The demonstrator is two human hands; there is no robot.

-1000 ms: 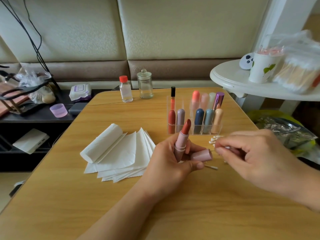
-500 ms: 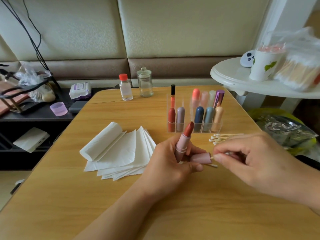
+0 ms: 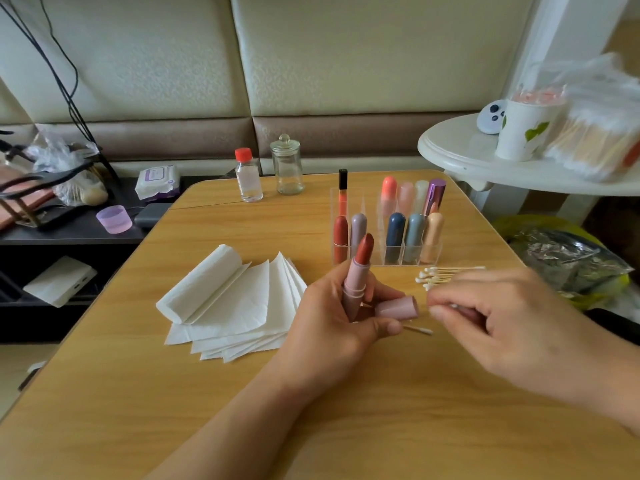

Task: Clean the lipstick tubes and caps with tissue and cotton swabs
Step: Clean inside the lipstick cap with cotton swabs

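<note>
left hand holds open lipstick and cap; right hand beside cap

from my remote view, the left hand is curled round a pale pink lipstick tube with its brick-red bullet wound out, held upright and tilted slightly right. the same hand pinches the matching pale pink cap between thumb and fingers, the cap lying roughly sideways with its end towards the right.

the right hand sits just right of the cap, its fingers curled and pinched together. it is blurred, so i cannot tell what, if anything, it grips.

a single white-tipped cotton swab lies on the light wooden table just below the cap. a small pile of wooden-stick cotton swabs lies beyond the right hand, near the clear acrylic organiser holding capped lipsticks in several colours.

a fanned stack of white tissue sheets, the top one partly rolled, lies left of the left hand. a small clear bottle with a red cap and a lidded glass jar stand at the far table edge.
</note>
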